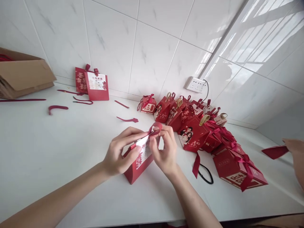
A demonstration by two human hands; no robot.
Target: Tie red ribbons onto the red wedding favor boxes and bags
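A red gift box (140, 167) with a white printed panel stands tilted on the white table between my hands. My left hand (121, 152) is closed around its upper left side, the thumb lying over the front panel and the fingers behind the top edge. At the top, my right hand (165, 147) pinches a dark red ribbon (156, 126), which curls in a loop above the box. My fingers partly cover the ribbon's lower end, so how it joins the box is hidden.
Many finished-looking red boxes (193, 134) crowd the right side. A hexagonal box (239, 171) and black hair tie (206, 174) lie nearer. Ribbon pieces (58, 108) and two flat boxes (98, 90) are at left, beside a cardboard carton (26, 74). A power strip (196, 85) sits against the tiled wall.
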